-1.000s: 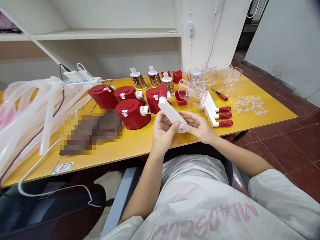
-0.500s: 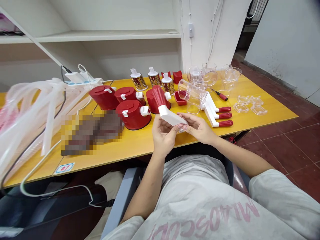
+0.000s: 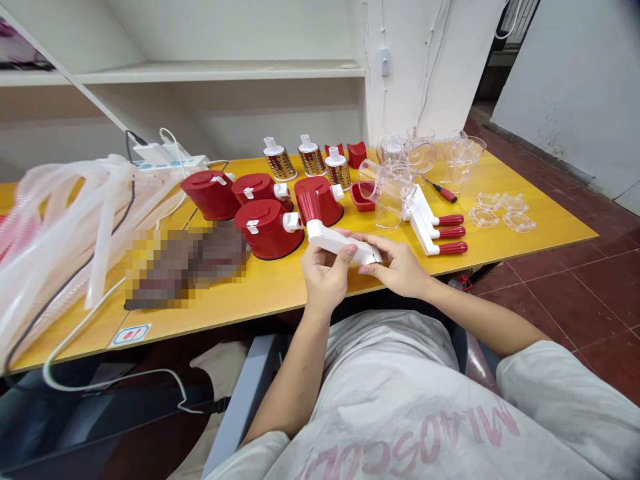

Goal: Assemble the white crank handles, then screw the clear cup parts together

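Note:
Over the table's front edge, both hands hold a white crank handle (image 3: 339, 240) with a red grip that points up and away from me. My left hand (image 3: 325, 273) is closed around the arm's middle, thumb on top. Around the far white end, my right hand (image 3: 393, 265) has its fingers and thumb closed. Several red bases (image 3: 267, 230) with white side spouts stand just beyond my left hand. Three more crank handles (image 3: 427, 230) lie side by side to the right, beside a clear plastic housing (image 3: 387, 187).
Three grater drums (image 3: 311, 157) stand at the back, near red pushers (image 3: 357, 155). A screwdriver (image 3: 444, 192) and clear plastic rings (image 3: 500, 210) lie at right. On the left are plastic tubing (image 3: 75, 213), a power strip (image 3: 173, 162) and a blurred dark item (image 3: 190, 263).
The crank handle has turned and tipped lower, its red grip dropping slightly and moving left. My right hand has shifted a little along its white end.

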A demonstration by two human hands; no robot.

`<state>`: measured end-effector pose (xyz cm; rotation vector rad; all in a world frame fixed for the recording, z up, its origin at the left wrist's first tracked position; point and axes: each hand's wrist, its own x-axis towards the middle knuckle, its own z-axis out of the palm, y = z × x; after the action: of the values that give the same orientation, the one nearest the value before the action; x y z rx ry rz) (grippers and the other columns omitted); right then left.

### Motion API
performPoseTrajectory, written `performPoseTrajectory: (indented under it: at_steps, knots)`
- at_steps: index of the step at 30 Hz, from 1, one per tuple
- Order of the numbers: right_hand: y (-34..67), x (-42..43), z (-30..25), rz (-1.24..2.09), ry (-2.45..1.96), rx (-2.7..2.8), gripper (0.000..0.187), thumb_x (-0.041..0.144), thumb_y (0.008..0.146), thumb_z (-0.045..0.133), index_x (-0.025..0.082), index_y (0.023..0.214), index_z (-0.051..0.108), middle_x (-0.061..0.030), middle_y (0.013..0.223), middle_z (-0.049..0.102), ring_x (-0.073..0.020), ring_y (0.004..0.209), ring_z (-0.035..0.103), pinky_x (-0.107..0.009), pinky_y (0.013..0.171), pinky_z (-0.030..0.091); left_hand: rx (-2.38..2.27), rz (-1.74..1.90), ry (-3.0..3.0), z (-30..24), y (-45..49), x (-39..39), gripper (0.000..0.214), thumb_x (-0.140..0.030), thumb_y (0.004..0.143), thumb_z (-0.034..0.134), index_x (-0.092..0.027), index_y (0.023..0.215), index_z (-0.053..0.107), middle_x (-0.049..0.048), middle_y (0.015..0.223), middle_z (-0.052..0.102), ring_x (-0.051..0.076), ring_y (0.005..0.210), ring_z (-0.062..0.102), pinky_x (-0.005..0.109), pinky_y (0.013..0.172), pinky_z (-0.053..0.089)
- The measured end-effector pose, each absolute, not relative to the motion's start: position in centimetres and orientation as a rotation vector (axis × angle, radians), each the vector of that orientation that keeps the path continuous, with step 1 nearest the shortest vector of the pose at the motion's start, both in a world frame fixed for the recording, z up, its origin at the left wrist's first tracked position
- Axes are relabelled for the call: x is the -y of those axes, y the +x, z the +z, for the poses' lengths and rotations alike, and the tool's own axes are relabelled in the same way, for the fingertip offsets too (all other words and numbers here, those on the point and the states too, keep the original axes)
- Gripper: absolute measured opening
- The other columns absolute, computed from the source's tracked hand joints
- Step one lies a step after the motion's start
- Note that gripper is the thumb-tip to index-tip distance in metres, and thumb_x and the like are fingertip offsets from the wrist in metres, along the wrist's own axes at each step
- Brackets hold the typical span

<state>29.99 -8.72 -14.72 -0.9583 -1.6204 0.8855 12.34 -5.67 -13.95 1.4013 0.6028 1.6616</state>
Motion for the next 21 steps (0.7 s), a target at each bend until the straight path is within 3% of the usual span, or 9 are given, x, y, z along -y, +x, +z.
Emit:
performPoseTrajectory:
  at_steps: [5, 8, 10, 13, 15, 21]
  knots:
    - [29.93, 9.00, -14.14, 0.787, -1.025, 1.690, 0.063, 0.054, 0.094, 0.088, 0.018, 0.146, 0.080, -0.0053, 0.112, 0.085, -0.0192, 0.086, 0.067, -0.034, 0.082, 0.057, -0.585, 1.648, 1.414, -13.59, 12.30, 6.03, 0.051, -0.057, 0.087, 0.101, -0.019, 0.109, 0.074, 0.0094, 0.097, 0.085, 0.027, 0.094, 0.086, 0.038, 0.090, 0.069]
    - [29.81, 9.12, -13.98, 0.762, -1.008, 1.727, 0.059, 0.055, 0.095, 0.088, 0.018, 0.141, 0.082, -0.0031, 0.103, 0.083, -0.0161, 0.078, 0.059, -0.031, 0.076, 0.052, -0.603, 1.670, 1.405, -13.50, 12.29, 5.99, 0.054, -0.063, 0.088, 0.098, -0.020, 0.113, 0.075, 0.0087, 0.096, 0.084, 0.027, 0.091, 0.085, 0.039, 0.089, 0.069]
    - [29.77, 9.06, -14.05, 0.749, -0.986, 1.746, 0.057, 0.055, 0.096, 0.086, 0.019, 0.141, 0.081, -0.0050, 0.110, 0.085, -0.0180, 0.083, 0.065, -0.033, 0.082, 0.056, -0.568, 1.707, 1.383, -13.55, 12.38, 5.95, 0.057, -0.072, 0.093, 0.089, -0.021, 0.113, 0.077, 0.0103, 0.101, 0.084, 0.028, 0.093, 0.085, 0.040, 0.089, 0.069]
    - [29.82, 8.75, -14.34, 0.728, -0.955, 1.752, 0.053, 0.049, 0.099, 0.083, 0.020, 0.143, 0.078, -0.0104, 0.134, 0.085, -0.0261, 0.109, 0.076, -0.041, 0.103, 0.061, -0.502, 1.751, 1.387, -13.66, 12.64, 6.01, 0.068, -0.088, 0.098, 0.070, -0.022, 0.109, 0.079, 0.0132, 0.109, 0.084, 0.033, 0.105, 0.084, 0.045, 0.093, 0.070]
    - [29.89, 8.52, -14.51, 0.712, -0.934, 1.745, 0.052, 0.044, 0.100, 0.082, 0.022, 0.147, 0.075, -0.0124, 0.146, 0.081, -0.0300, 0.125, 0.076, -0.046, 0.114, 0.060, -0.462, 1.752, 1.424, -13.75, 12.79, 6.12, 0.073, -0.094, 0.096, 0.064, -0.023, 0.107, 0.081, 0.0135, 0.109, 0.083, 0.036, 0.114, 0.082, 0.048, 0.099, 0.069]
    - [29.98, 8.28, -14.43, 0.695, -0.884, 1.771, 0.044, 0.037, 0.106, 0.074, 0.023, 0.148, 0.072, -0.0137, 0.152, 0.077, -0.0312, 0.140, 0.072, -0.052, 0.126, 0.055, -0.269, 1.673, 1.524, -13.94, 12.65, 6.23, 0.074, -0.092, 0.104, 0.052, -0.025, 0.103, 0.083, 0.0131, 0.098, 0.079, 0.038, 0.117, 0.079, 0.055, 0.110, 0.065]
